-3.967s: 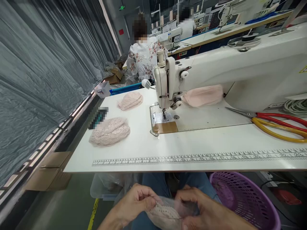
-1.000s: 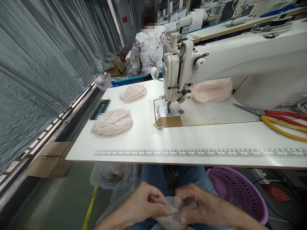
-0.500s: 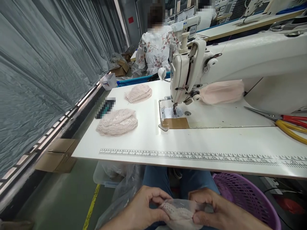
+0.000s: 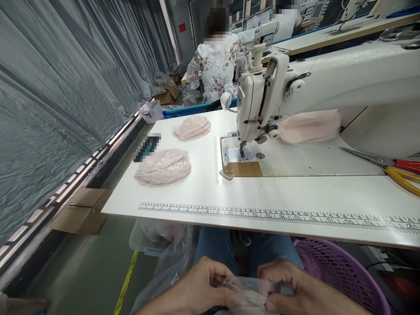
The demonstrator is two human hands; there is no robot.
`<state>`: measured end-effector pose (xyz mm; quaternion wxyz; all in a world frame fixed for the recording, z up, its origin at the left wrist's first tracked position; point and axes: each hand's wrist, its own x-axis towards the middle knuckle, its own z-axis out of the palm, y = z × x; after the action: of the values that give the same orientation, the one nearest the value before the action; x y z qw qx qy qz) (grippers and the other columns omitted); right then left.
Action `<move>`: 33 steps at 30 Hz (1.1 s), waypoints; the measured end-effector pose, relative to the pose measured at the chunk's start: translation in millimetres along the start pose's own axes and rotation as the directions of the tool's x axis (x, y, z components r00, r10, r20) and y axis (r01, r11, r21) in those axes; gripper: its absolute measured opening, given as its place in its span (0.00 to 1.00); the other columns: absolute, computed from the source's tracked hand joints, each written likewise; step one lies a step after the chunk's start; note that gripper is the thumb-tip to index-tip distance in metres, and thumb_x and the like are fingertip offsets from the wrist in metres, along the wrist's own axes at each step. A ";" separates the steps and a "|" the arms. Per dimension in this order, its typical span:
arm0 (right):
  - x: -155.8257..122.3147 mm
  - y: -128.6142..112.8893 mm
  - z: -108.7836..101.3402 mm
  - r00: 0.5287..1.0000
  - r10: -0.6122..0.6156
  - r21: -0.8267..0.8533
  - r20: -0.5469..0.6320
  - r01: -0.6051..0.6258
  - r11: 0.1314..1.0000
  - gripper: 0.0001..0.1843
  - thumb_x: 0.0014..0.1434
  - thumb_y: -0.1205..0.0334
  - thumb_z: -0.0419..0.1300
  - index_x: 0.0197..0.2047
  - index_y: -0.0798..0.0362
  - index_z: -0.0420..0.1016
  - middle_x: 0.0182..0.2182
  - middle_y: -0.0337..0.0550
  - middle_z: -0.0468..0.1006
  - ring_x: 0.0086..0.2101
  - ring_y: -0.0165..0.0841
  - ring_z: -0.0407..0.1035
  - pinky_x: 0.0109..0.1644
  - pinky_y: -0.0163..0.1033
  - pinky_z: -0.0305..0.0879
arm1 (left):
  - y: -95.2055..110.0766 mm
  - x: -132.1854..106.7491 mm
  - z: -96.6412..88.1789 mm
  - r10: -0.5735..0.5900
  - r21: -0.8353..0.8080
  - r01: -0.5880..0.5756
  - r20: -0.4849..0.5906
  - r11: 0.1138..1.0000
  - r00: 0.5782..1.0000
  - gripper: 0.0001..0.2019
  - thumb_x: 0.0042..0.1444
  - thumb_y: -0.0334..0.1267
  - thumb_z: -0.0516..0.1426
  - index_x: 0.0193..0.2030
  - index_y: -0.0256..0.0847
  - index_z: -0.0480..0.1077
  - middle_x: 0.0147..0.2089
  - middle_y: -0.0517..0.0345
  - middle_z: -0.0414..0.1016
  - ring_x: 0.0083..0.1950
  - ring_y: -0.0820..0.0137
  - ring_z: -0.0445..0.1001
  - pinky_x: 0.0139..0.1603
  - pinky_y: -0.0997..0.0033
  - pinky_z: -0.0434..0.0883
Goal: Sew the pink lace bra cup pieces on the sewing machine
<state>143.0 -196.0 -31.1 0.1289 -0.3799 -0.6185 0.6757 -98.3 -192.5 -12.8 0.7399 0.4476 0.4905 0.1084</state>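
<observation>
Over my lap, below the table's front edge, a piece of pale pink lace fabric [image 4: 251,297] is stretched between both hands. My left hand [image 4: 210,284] pinches its left side between thumb and fingers. The right side is pinched by my right hand [image 4: 285,286]. Part of the piece is sheer and part is patterned lace; its lower end is cut off by the picture's bottom edge. On the table [image 4: 203,197] lie a folded stack of lace pieces [image 4: 164,168] and, behind it, a smaller pink stack [image 4: 193,128].
A white sewing machine [image 4: 252,105] stands on the table, with pink fabric [image 4: 310,127] under its arm. Scissors [image 4: 377,159] with red and yellow handles lie at right. A purple basket [image 4: 344,271] is beside my legs. A co-worker [image 4: 216,65] sits ahead.
My hands still pinch the lace piece; its visible part has bunched a little and sits slightly lower. The whole view has shifted slightly, so the table appears farther right.
</observation>
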 end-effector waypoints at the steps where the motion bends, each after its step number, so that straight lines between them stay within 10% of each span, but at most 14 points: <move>1: 0.1 -0.5 -0.5 1.000 -0.005 0.008 0.008 0.005 1.000 0.20 0.55 0.44 0.61 0.29 0.54 0.75 0.26 0.36 0.65 0.30 0.30 0.60 0.33 0.33 0.53 | -0.5 0.9 0.6 -0.033 -0.040 0.033 0.007 0.999 0.999 0.25 0.32 0.51 0.71 0.34 0.33 0.80 0.25 0.58 0.73 0.27 0.75 0.66 0.33 0.75 0.65; 12: 14.2 -18.9 12.2 0.998 0.028 -0.063 -0.063 -0.032 0.997 0.20 0.47 0.43 0.65 0.28 0.53 0.72 0.26 0.37 0.67 0.32 0.33 0.61 0.34 0.34 0.54 | -0.4 -1.1 -3.3 -0.088 -0.104 0.092 0.044 0.990 0.995 0.25 0.28 0.52 0.72 0.30 0.34 0.80 0.24 0.58 0.74 0.25 0.77 0.67 0.32 0.76 0.66; 20: 17.1 -3.4 16.6 0.969 0.010 -0.051 -0.246 -0.023 0.998 0.33 0.63 0.35 0.38 0.36 0.53 0.72 0.27 0.40 0.70 0.30 0.33 0.64 0.34 0.35 0.59 | 4.8 -3.8 -4.7 -0.088 -0.097 0.091 0.035 0.991 0.995 0.23 0.31 0.49 0.72 0.31 0.34 0.80 0.25 0.56 0.74 0.26 0.76 0.68 0.33 0.76 0.66; 25: 4.9 -12.1 9.5 0.999 0.020 0.006 -0.029 -0.020 1.000 0.22 0.52 0.41 0.63 0.35 0.52 0.77 0.30 0.40 0.75 0.35 0.35 0.67 0.37 0.34 0.61 | 8.2 -5.4 -8.7 -0.085 -0.046 0.086 0.023 0.995 0.996 0.19 0.35 0.47 0.70 0.31 0.35 0.80 0.24 0.57 0.74 0.25 0.77 0.65 0.31 0.77 0.64; 33: 21.9 -14.6 22.1 0.990 0.045 -0.082 -0.134 -0.057 0.995 0.17 0.44 0.50 0.70 0.33 0.52 0.75 0.29 0.36 0.71 0.35 0.34 0.64 0.36 0.34 0.58 | 5.9 -8.5 -7.5 -0.054 -0.001 0.054 0.025 0.999 0.998 0.16 0.39 0.46 0.68 0.31 0.34 0.80 0.23 0.58 0.73 0.25 0.76 0.65 0.30 0.78 0.63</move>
<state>109.0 -195.2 -26.4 0.1358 -0.4445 -0.6269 0.6252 -107.0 -190.1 -3.8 0.7490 0.4347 0.4931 0.0832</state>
